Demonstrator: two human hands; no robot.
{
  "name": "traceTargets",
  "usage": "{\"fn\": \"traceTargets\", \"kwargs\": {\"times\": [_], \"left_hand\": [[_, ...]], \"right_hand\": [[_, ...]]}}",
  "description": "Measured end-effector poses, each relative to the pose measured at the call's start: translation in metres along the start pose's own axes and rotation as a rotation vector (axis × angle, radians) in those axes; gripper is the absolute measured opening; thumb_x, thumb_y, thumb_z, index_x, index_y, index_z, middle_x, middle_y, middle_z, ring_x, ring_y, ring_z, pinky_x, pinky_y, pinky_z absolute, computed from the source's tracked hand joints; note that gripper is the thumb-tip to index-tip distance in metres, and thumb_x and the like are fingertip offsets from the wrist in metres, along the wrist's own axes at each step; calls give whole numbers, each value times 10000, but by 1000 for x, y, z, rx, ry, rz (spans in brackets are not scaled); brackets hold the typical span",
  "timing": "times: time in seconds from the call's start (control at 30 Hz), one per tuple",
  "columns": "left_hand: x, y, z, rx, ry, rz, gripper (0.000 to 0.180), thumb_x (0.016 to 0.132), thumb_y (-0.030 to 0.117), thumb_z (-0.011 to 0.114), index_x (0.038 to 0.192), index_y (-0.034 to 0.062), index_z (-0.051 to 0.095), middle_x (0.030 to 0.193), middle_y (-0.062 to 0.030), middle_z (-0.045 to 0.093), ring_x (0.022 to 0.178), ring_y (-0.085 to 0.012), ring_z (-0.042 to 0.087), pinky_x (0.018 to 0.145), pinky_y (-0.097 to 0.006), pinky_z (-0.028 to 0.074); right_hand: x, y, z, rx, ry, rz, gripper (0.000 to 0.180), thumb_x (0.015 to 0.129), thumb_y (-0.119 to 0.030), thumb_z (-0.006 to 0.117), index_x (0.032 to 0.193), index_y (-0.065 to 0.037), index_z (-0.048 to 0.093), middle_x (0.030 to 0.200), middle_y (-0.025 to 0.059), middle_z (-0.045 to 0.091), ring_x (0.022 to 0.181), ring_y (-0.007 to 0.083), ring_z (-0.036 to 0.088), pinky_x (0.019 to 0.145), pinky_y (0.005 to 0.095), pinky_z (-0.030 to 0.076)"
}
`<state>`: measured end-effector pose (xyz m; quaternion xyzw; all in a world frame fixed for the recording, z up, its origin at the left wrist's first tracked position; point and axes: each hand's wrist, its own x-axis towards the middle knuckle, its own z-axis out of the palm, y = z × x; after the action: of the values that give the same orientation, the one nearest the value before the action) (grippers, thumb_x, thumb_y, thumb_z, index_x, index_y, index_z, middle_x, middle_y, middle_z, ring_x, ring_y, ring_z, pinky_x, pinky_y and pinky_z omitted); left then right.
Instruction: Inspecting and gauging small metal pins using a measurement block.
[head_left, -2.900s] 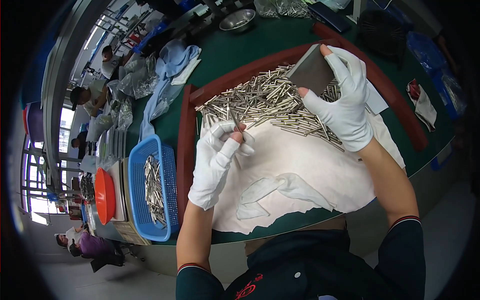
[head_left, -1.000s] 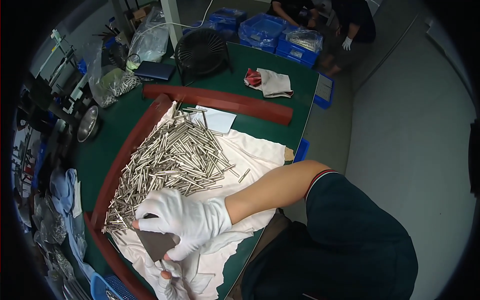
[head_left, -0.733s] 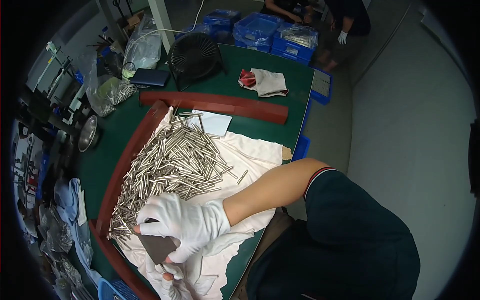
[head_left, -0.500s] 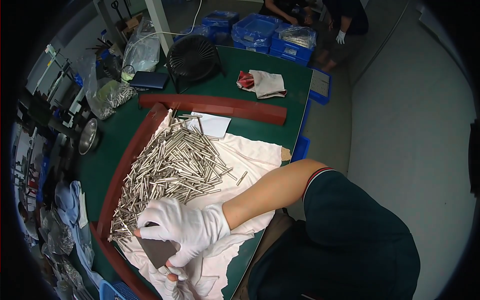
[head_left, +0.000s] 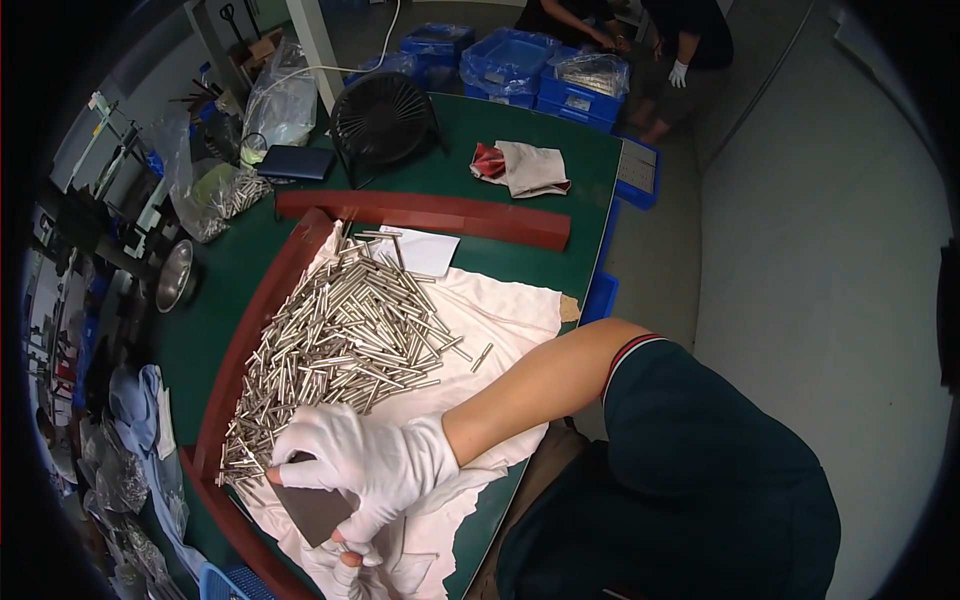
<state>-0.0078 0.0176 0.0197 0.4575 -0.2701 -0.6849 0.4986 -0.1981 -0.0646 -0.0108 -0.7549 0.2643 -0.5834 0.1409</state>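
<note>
My right hand (head_left: 365,465), in a white glove with bare fingertips, grips a flat dark grey-brown plate (head_left: 312,512) between thumb and fingers. Just below it, at the bottom of the view, my left hand (head_left: 350,575) is also gloved in white. Its fingers are pressed together by the plate's lower corner, and whatever they hold is hidden. Beyond my right hand lies a big heap of thin silvery metal pins (head_left: 345,325), spread on a pale pink cloth (head_left: 510,310).
Dark red bars (head_left: 430,212) border the heap at the back and left on the green table (head_left: 590,170). A black fan (head_left: 385,118), a folded work glove (head_left: 525,168) and a white paper (head_left: 425,252) lie farther back. Two people work beyond blue crates (head_left: 580,98).
Both hands stay almost in place. The plate has tilted slightly, and the left fingertips have shifted a little to the right beneath it.
</note>
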Motion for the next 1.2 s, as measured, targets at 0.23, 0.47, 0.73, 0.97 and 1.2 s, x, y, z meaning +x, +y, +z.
{"fn": "traceTargets", "kwargs": {"times": [0.23,0.47,0.73,0.97,1.2], "left_hand": [[-2,2,5,198,-78,6,205,788,-38,650,950,34,546,846,-18,504,786,-133,504,667,-219,446],[-4,4,8,180,-65,14,219,785,-50,631,980,1,544,841,-37,507,784,-125,509,663,-192,440],[-8,12,39,324,54,-71,202,738,-92,623,863,15,506,760,-17,445,730,-137,480,648,-198,447],[-9,6,25,285,13,-26,190,740,-56,625,869,22,510,744,-20,454,716,-151,486,648,-210,428],[-8,3,16,110,19,29,208,745,-49,642,891,34,521,800,-45,496,771,-166,519,658,-255,457]], "right_hand": [[-3,2,3,17,38,-16,680,596,-454,710,1094,-6,596,1096,137,515,890,318,490,720,416,415],[1,-2,3,-12,20,-39,692,602,-464,719,1107,-11,587,1086,125,516,898,312,491,722,420,407],[-1,-3,1,8,41,-24,683,613,-465,727,1110,-18,588,1078,119,520,899,309,497,741,416,400],[2,-5,3,5,61,-24,727,472,-432,772,1042,-4,626,1038,130,532,904,318,504,742,426,415],[3,-5,6,-35,92,-73,710,492,-425,749,1044,1,619,1036,137,519,874,318,488,729,440,401]]}}
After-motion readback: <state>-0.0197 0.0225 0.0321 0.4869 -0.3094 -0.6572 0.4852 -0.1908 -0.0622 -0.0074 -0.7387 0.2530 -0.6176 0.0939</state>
